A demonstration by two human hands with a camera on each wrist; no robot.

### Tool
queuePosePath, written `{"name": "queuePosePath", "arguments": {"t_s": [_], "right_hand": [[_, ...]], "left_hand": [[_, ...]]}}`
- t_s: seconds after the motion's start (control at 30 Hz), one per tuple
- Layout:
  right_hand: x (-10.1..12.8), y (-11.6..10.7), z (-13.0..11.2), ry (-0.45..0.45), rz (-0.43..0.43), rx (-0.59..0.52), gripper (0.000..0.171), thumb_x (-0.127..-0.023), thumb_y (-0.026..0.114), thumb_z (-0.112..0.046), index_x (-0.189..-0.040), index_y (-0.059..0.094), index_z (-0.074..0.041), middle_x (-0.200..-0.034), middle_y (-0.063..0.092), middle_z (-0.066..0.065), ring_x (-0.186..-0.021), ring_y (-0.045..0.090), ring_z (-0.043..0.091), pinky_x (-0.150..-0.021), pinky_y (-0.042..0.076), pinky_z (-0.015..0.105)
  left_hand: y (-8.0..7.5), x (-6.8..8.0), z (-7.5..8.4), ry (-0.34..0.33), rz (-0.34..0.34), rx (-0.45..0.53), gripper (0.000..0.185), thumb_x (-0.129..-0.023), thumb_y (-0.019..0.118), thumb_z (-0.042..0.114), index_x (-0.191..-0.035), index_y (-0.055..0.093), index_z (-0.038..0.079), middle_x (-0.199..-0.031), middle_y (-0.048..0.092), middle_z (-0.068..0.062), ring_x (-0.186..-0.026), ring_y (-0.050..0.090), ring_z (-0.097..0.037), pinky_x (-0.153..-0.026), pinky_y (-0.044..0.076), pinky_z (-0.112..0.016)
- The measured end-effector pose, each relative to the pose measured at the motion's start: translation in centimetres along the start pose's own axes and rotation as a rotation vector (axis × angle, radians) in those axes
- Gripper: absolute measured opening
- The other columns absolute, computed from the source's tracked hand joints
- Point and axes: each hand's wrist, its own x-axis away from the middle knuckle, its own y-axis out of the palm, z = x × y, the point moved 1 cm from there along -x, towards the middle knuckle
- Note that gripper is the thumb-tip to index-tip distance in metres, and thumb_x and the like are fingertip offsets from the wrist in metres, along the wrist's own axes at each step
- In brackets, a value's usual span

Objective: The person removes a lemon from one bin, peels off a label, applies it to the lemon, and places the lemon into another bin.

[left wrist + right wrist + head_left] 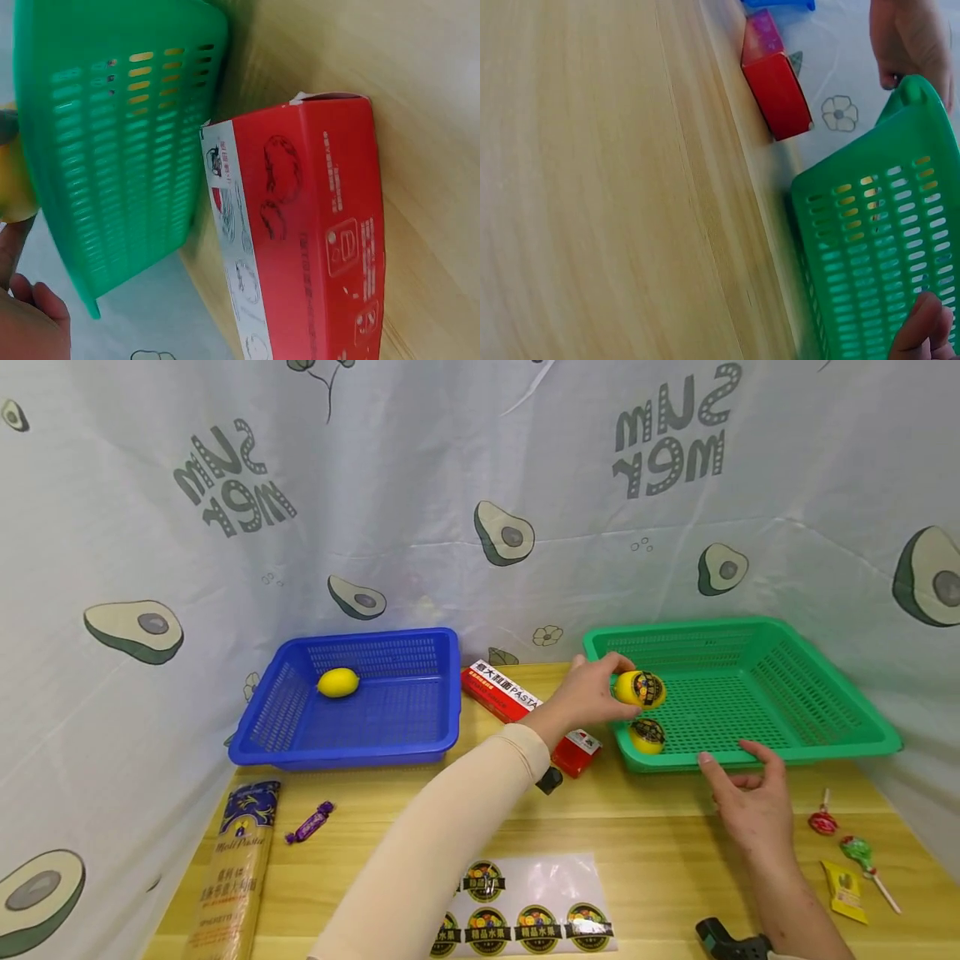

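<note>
Two yellow lemons carry round dark stickers at the near-left corner of the green basket (825,727): one stickered lemon (647,736) lies inside on the mesh floor, and the other, the held lemon (639,688), is in the left hand (588,693), just above the first. That hand's grip is closed round the fruit, fingers and thumb curled about it, with the sticker facing the camera. The right hand (753,802) hovers over the table (660,827) just in front of the basket's near rim, fingers loosely spread and holding nothing; in the right wrist view its fingertips (922,330) seem to brush the basket wall, though the blur leaves that unsure. A plain lemon (338,682) without a sticker sits in the blue basket (352,702), well apart on the left, and a sticker sheet (525,910) with several labels left lies on the near table. Between the baskets lies a red pasta box (517,702). By the look of it, the step in hand is setting a freshly labelled lemon into the green basket. The next move calls for lowering it beside its fellow rather than on top, then easing the fingers off so it does not roll.
</note>
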Motion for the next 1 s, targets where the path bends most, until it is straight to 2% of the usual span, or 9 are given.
{"name": "queuePosePath", "arguments": {"t_s": [0.13, 0.23, 0.4, 0.53, 0.67, 0.83, 1.0], "right_hand": [[0.0, 0.2, 0.0, 0.007, 0.006, -0.001, 0.075, -0.096, 0.065, -0.049, -0.157, 0.028, -0.027, -0.079, 0.051, -0.010, -0.057, 0.059, 0.007, -0.052, 0.048, 0.025], [0.0, 0.3, 0.0, 0.003, 0.011, 0.000, 0.075, -0.096, 0.066, -0.048, -0.157, 0.028, -0.026, -0.077, 0.051, -0.010, -0.056, 0.059, 0.007, -0.052, 0.048, 0.025], [0.1, 0.5, 0.0, -0.006, 0.015, -0.010, 0.074, -0.095, 0.067, -0.048, -0.156, 0.030, -0.026, -0.076, 0.052, -0.011, -0.056, 0.059, 0.007, -0.052, 0.048, 0.025], [0.1, 0.4, 0.0, -0.003, 0.006, -0.013, 0.075, -0.095, 0.067, -0.050, -0.156, 0.030, -0.028, -0.079, 0.052, -0.010, -0.058, 0.060, 0.008, -0.052, 0.048, 0.025], [0.0, 0.4, -0.1, -0.003, -0.005, -0.013, 0.076, -0.095, 0.067, -0.050, -0.156, 0.029, -0.028, -0.080, 0.052, -0.009, -0.059, 0.060, 0.009, -0.053, 0.049, 0.026], [0.0, 0.3, -0.2, 0.003, -0.008, -0.009, 0.076, -0.094, 0.067, -0.052, -0.156, 0.029, -0.029, -0.081, 0.052, -0.008, -0.060, 0.060, 0.010, -0.054, 0.050, 0.026], [-0.1, 0.0, 0.0, 0.018, 0.000, -0.024, 0.074, -0.095, 0.067, -0.050, -0.156, 0.030, -0.031, -0.080, 0.051, -0.010, -0.058, 0.060, 0.008, -0.053, 0.049, 0.024]], "left_hand": [[0.6, -0.5, -0.1, -0.019, 0.006, -0.106, 0.054, -0.085, 0.080, 0.044, -0.132, 0.057, 0.032, -0.125, 0.065, 0.018, -0.105, 0.038, -0.012, -0.081, 0.036, -0.021], [1.0, -0.7, -0.2, -0.059, 0.008, -0.135, 0.054, -0.084, 0.080, 0.046, -0.131, 0.058, 0.034, -0.121, 0.066, 0.019, -0.104, 0.037, -0.012, -0.083, 0.033, -0.022], [1.3, -0.7, -0.5, -0.117, 0.018, -0.119, 0.056, -0.083, 0.081, 0.046, -0.133, 0.058, 0.034, -0.122, 0.066, 0.017, -0.105, 0.037, -0.012, -0.083, 0.033, -0.023], [1.3, -0.7, -0.5, -0.129, 0.014, -0.120, 0.057, -0.083, 0.081, 0.049, -0.133, 0.058, 0.035, -0.125, 0.065, 0.019, -0.105, 0.037, -0.011, -0.083, 0.033, -0.023], [1.3, -0.6, -0.5, -0.135, 0.006, -0.114, 0.058, -0.084, 0.080, 0.051, -0.135, 0.057, 0.035, -0.134, 0.063, 0.022, -0.109, 0.038, -0.009, -0.089, 0.035, -0.022], [1.4, 0.2, -0.5, -0.069, -0.010, -0.099, 0.060, -0.089, 0.074, 0.053, -0.141, 0.054, 0.031, -0.143, 0.059, 0.017, -0.114, 0.042, -0.009, -0.093, 0.038, -0.021], [1.3, 2.4, -0.3, 0.049, 0.007, -0.065, 0.058, -0.095, 0.067, 0.052, -0.144, 0.053, 0.024, -0.148, 0.055, 0.008, -0.126, 0.047, -0.014, -0.101, 0.041, -0.023]]}}
